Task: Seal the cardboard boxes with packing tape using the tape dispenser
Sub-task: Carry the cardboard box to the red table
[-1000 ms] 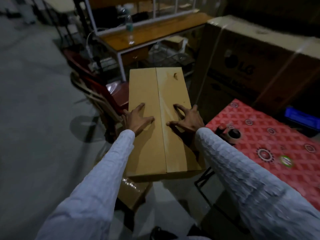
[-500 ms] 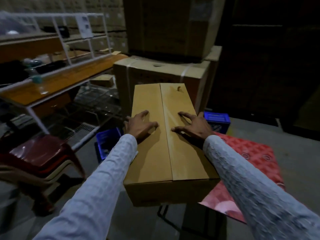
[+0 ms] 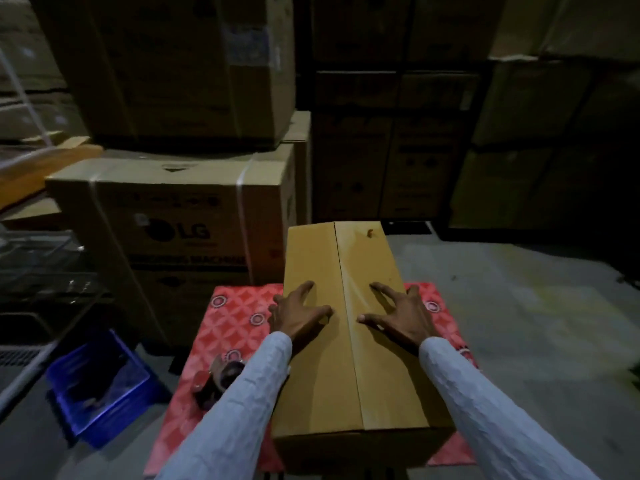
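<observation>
Down to your left, a blue plastic crate [image 3: 100, 386] sits on the grey concrete floor [image 3: 519, 306] beside the worktop; something dark lies inside it, too dim to identify. Your long tan cardboard box [image 3: 349, 344] lies lengthwise on the red patterned cloth covering the worktop [image 3: 221, 327], its two top flaps closed and meeting along a centre seam that carries no tape you can see. Your left hand [image 3: 298, 315] rests flat on the left flap, fingers [image 3: 306, 289] spread wide and holding nothing, thumb pointing toward the seam. Your right hand [image 3: 401, 317] mirrors it on the right flap, splayed and empty, thumb tip close to the seam. Both palms press on the box's middle stretch. The brown roll of packing tape in its dispenser [image 3: 221, 379] lies on the cloth just left of the box, partly hidden by your pale left sleeve [image 3: 235, 410], apart from both hands. Behind the worktop stands a large strapped brown carton printed LG [image 3: 173, 216], with more cartons stacked above and beside it
</observation>
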`<state>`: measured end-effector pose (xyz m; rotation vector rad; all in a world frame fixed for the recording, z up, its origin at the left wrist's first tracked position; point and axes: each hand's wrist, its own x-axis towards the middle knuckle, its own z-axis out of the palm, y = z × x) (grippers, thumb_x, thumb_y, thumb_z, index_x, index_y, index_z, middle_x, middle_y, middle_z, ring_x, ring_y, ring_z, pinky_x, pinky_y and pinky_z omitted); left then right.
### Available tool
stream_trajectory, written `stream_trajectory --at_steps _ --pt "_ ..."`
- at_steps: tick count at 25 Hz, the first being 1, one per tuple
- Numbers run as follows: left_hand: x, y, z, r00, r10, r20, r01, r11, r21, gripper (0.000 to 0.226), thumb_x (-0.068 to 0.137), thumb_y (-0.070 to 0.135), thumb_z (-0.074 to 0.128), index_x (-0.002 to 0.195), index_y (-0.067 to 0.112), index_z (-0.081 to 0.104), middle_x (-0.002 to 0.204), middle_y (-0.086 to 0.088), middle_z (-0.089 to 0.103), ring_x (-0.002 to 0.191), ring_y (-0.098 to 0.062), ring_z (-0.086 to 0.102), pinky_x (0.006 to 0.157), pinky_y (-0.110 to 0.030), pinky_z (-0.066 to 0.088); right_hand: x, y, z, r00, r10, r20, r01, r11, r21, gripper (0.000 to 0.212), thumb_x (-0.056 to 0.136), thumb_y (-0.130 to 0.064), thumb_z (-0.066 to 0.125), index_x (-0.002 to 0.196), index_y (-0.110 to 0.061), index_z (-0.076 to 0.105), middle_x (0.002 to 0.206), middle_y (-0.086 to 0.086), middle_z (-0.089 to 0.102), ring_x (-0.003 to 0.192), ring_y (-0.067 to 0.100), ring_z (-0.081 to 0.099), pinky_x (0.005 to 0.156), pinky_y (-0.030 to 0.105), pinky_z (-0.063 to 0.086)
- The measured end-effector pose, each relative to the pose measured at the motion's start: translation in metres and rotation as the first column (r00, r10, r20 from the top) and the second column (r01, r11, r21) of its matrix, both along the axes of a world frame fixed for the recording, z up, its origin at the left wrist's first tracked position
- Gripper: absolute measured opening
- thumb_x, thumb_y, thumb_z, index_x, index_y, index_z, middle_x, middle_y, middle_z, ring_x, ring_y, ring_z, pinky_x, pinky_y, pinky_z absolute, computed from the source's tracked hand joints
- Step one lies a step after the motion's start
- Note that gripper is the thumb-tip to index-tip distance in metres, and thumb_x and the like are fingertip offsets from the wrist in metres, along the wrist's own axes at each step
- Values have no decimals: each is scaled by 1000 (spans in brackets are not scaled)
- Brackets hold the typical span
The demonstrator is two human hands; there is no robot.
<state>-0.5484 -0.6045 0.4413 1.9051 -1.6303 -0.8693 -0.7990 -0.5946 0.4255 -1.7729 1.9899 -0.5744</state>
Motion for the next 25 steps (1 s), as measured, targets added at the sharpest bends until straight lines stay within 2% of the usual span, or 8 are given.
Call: stream_trajectory --at_steps 3,8,12,15,18,21,23,25 --pt "-20 -38 -19 996 -90 22 90 996 13 87 68 73 70 147 55 39 149 -20 36 138 -46 34 111 -55 37 -15 -18 -21 992 -125 1 125 992 15 106 51 -100 61 147 -63 34 160 15 23 143 48 36 112 61 43" --pt "-35 -98 -52 972 -230 46 228 973 39 87 70 74 64 150 54 34 152 -20 29 140 -50 30 114 -59 33 -19 -43 -39 973 -232 -10 232 970 70 96 65 -87 70 150 -59 35 165 16 13 149 50 26 116 60 37" --pt "-39 -119 -74 951 -282 127 284 959 3 82 73 72 61 149 51 37 163 -9 10 140 -49 30 118 -58 26 -14 -55 -61 963 -265 -56 271 952 142 91 74 -82 68 153 -57 30 167 16 7 151 52 18 117 64 31" --pt "-44 -136 -83 916 -339 213 349 937 -8 76 82 66 61 151 52 33 169 -5 -5 143 -48 23 119 -59 18 -18 -67 -69 962 -158 -221 194 970 149 86 80 -88 52 154 -62 18 171 7 -10 153 52 1 118 72 16" --pt "-48 -162 -86 863 -447 237 450 892 43 71 86 59 66 150 55 34 171 1 -7 147 -54 14 118 -65 15 -28 -89 -64 918 105 -383 -67 992 110 72 91 -84 35 155 -64 10 170 -9 -23 156 37 -17 119 73 -1" --pt "-51 -184 -90 802 -535 268 537 841 71 72 86 51 71 149 54 37 171 12 0 147 -54 13 118 -67 14 -29 -101 -71 862 312 -399 -278 950 142 61 101 -72 20 159 -57 6 173 -11 -8 160 26 -8 124 66 0" --pt "-50 -196 -91 774 -571 275 581 812 53 73 84 51 73 149 51 39 169 17 7 148 -51 16 118 -69 13 -24 -100 -78 884 288 -367 -263 957 120 64 98 -71 10 160 -54 8 173 -10 -1 160 24 -4 126 60 -6" --pt "-47 -205 -95 746 -611 264 626 779 34 71 83 48 75 147 48 44 167 18 14 150 -42 21 117 -71 14 -16 -97 -84 919 219 -327 -208 976 70 68 95 -73 9 160 -53 12 173 -9 4 160 23 -1 126 57 -7"
